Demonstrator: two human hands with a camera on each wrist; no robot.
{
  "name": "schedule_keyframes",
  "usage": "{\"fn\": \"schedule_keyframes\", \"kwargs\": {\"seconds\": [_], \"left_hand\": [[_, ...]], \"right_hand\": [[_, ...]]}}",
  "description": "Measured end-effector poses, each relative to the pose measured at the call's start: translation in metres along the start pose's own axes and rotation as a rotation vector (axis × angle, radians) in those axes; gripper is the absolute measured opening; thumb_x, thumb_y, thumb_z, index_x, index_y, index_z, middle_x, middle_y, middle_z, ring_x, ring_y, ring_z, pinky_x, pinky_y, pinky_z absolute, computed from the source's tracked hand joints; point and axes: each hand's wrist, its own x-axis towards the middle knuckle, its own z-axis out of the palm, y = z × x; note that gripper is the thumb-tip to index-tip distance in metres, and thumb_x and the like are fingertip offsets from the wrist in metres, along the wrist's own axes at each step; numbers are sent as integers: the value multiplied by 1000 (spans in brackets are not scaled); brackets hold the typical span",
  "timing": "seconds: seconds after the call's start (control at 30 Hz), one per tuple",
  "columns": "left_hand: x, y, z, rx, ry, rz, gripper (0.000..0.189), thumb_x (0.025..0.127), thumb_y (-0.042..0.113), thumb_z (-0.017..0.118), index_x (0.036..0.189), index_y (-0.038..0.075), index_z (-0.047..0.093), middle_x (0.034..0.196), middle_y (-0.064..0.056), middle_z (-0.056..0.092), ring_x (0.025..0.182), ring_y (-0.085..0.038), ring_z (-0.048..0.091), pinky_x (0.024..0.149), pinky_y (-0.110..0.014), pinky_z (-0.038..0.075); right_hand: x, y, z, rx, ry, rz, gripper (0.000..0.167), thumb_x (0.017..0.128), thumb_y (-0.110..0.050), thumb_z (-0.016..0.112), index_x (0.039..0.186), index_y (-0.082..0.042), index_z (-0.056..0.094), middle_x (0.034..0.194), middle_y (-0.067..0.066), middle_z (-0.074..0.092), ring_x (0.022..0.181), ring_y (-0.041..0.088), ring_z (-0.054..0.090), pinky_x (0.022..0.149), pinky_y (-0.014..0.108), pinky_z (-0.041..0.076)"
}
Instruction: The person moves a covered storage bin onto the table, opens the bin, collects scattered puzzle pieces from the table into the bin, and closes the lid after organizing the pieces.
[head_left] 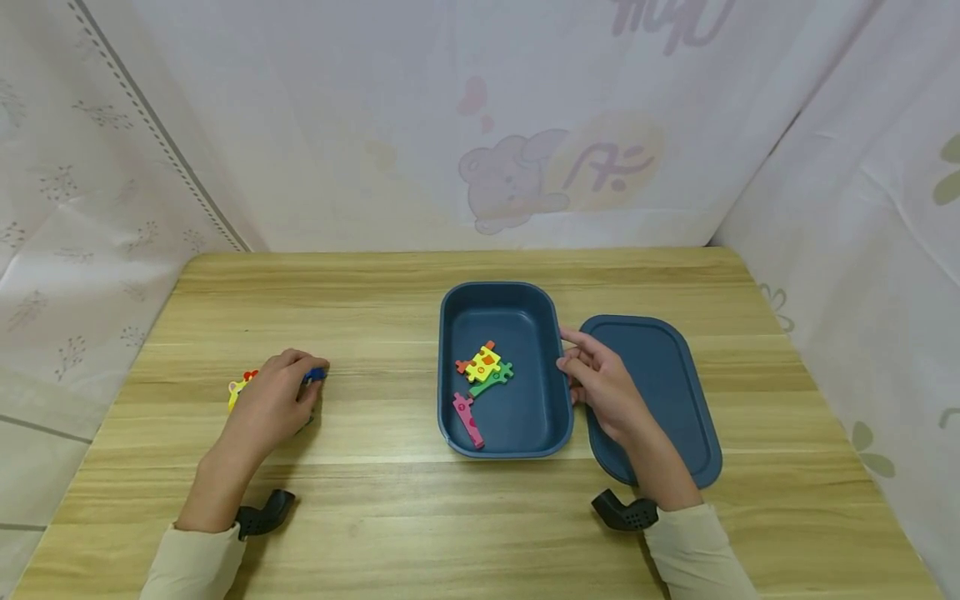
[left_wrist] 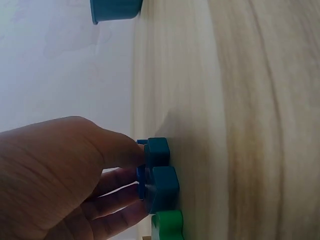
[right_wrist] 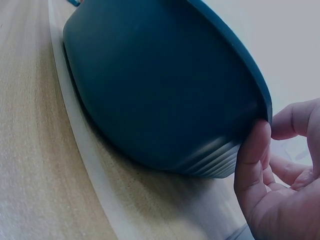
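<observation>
On the left side of the table, my left hand (head_left: pixel 274 402) pinches a blue puzzle piece (head_left: pixel 316 374) between thumb and fingers. In the left wrist view dark blue blocky pieces (left_wrist: pixel 164 189) stand at its fingertips, with a green piece (left_wrist: pixel 168 224) beside them. Yellow and red pieces (head_left: pixel 238 389) stick out from behind that hand, partly hidden by it. My right hand (head_left: pixel 603 385) grips the right rim of a dark blue box (head_left: pixel 540 417). Inside the box lie a yellow piece (head_left: pixel 482 364), a green piece (head_left: pixel 492 379) and a pink piece (head_left: pixel 468 419).
A dark blue lid (head_left: pixel 660 392) lies flat to the right of the box, partly under my right forearm. The wooden table (head_left: pixel 375 517) meets a printed cloth (head_left: pixel 337 167) at its back edge. A black wrist mount (head_left: pixel 626 511) sits on each wrist.
</observation>
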Motion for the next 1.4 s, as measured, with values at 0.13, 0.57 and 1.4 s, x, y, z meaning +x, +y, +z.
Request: {"fn": "schedule_keyframes", "kwargs": {"seconds": [0.13, 0.57, 1.4], "left_hand": [[0, -1, 1, -2, 11, 2, 22, 97, 1, 68, 118, -1, 75, 119, -22, 70, 111, -43, 65, 86, -55, 58], [0, -1, 0, -23, 29, -15, 18, 97, 3, 69, 113, 0, 76, 116, -22, 69, 109, -43, 66, 88, -56, 57], [3, 6, -6, -189, 18, -49, 26, 100, 9, 68, 125, 2, 73, 125, -22, 69, 103, -41, 74, 84, -55, 63]], "right_hand": [[-1, 0, 0, 3, -1, -3, 58, 107, -11, 55, 163, -9, 39, 96, -7, 61, 72, 7, 56, 60, 24, 53], [1, 1, 0, 3, -5, 1, 58, 107, -11, 55, 162, -10, 39, 99, -6, 62, 72, 7, 56, 61, 23, 53], [-1, -1, -1, -6, -14, -11, 58, 107, -12, 55, 163, -10, 39, 98, -5, 61, 73, 8, 57, 61, 25, 54]]}}
